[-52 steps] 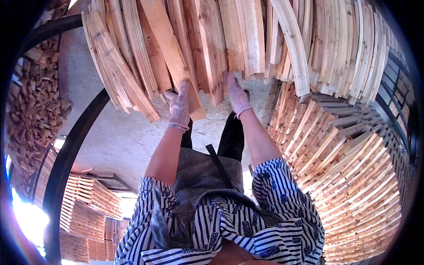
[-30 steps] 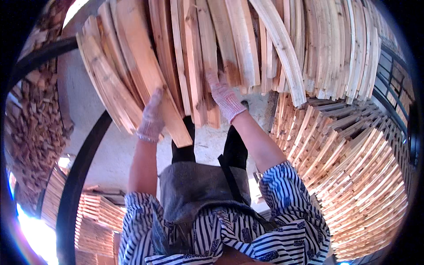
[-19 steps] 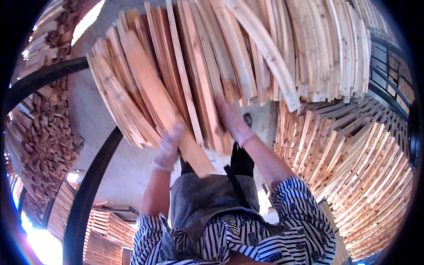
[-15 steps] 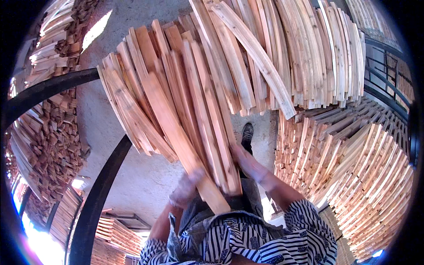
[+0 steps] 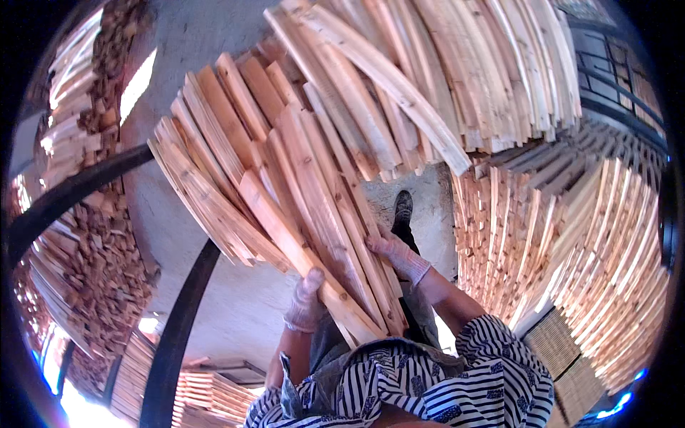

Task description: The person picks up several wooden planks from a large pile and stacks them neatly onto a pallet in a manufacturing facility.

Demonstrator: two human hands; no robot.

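A: What's closest?
B: A striped shirt (image 5: 492, 371), with the near ends of the boards (image 5: 325, 207) pointing at it.
A: And the hands?
B: Both gloved. The left hand (image 5: 305, 299) has its fingers closed on the left edge of the boards; the right hand (image 5: 399, 257) grips their right side, though some fingers are hidden.
A: So the boards sit where?
B: Between the hands, slanting away to the left, beside other planks (image 5: 200, 182).
A: Beyond those?
B: A dark shoe (image 5: 404, 205) on the grey floor (image 5: 235, 307), a curved black bar (image 5: 178, 328), a tall wood stack (image 5: 606, 242) at right and a wood heap (image 5: 100, 271) at left
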